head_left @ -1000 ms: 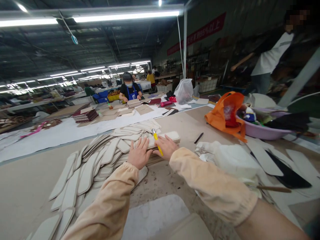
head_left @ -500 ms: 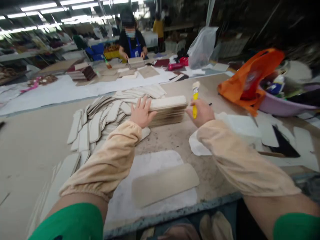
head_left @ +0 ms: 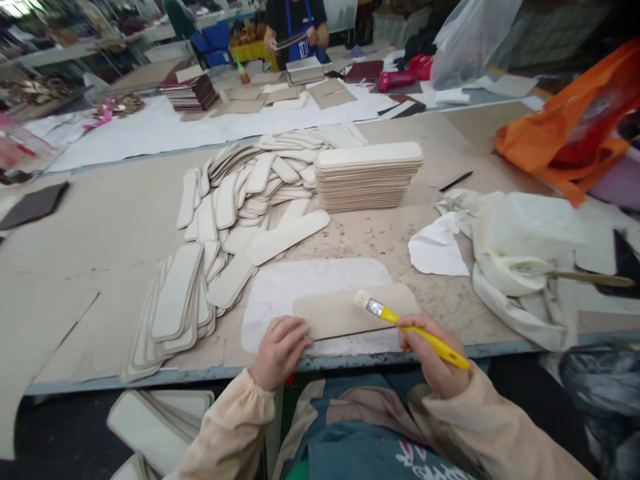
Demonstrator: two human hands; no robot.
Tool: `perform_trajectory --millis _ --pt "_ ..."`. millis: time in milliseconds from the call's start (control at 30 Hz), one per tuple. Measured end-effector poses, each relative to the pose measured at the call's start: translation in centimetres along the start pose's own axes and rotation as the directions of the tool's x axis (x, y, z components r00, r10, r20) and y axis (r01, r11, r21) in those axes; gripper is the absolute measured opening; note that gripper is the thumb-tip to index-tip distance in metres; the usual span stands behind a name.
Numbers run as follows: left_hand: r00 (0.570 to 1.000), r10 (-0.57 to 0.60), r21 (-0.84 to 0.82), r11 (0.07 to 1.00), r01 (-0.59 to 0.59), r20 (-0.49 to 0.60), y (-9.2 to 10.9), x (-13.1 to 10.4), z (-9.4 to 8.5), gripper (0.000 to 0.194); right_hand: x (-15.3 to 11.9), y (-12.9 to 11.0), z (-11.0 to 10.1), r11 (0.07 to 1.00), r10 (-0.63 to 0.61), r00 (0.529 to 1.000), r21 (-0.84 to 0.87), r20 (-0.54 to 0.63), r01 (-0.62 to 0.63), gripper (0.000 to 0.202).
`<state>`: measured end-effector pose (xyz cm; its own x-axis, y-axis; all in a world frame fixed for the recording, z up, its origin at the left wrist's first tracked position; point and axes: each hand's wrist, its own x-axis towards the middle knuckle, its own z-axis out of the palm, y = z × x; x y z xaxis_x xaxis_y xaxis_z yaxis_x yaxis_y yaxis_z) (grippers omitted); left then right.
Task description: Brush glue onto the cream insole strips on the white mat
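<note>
My right hand [head_left: 435,350] is closed round the yellow handle of a paintbrush [head_left: 415,331]. The pale bristles point left, over a beige rounded strip [head_left: 345,312]; I cannot tell whether they touch it. That strip lies on a white sheet [head_left: 270,287] near the table's front edge. My left hand [head_left: 281,348] rests at the strip's left end, fingers stretched out and close together, fingertips at its edge. Behind them stands a neat stack of similar strips [head_left: 367,177]. A loose heap of strips [head_left: 245,193] spreads to the left.
To the right, a whitish container [head_left: 525,227] holds a wooden stick [head_left: 595,277] beside crumpled cloth. A black pen-like item [head_left: 456,181] lies behind it. An orange bag [head_left: 565,133] is at far right. Across the table, a person in a blue apron [head_left: 299,33] handles a flat piece.
Both hands have drawn back toward me from the tall stack. My left hand has come to the strip on the sheet, and the brush has tipped from upright to over that strip.
</note>
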<state>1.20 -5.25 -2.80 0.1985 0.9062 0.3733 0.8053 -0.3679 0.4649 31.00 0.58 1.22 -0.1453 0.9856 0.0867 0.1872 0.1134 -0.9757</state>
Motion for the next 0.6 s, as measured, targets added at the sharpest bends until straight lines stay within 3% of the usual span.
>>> perform_trajectory --millis 267,467,600 --pt "0.992 0.120 -0.027 0.992 -0.121 -0.048 -0.3 0.1 1.0 0.022 1.8 -1.8 5.3 0.996 0.070 0.955 0.035 0.290 -0.083 0.027" --pt "0.993 0.112 -0.034 0.993 -0.113 -0.043 -0.4 0.0 1.1 0.020 2.3 -1.7 7.8 0.998 0.057 0.942 -0.031 0.331 -0.050 0.025" --pt "0.993 0.110 -0.026 0.993 -0.111 -0.051 -0.5 0.0 1.2 0.019 2.6 -1.6 7.4 0.995 0.049 0.951 -0.097 0.307 -0.020 0.025"
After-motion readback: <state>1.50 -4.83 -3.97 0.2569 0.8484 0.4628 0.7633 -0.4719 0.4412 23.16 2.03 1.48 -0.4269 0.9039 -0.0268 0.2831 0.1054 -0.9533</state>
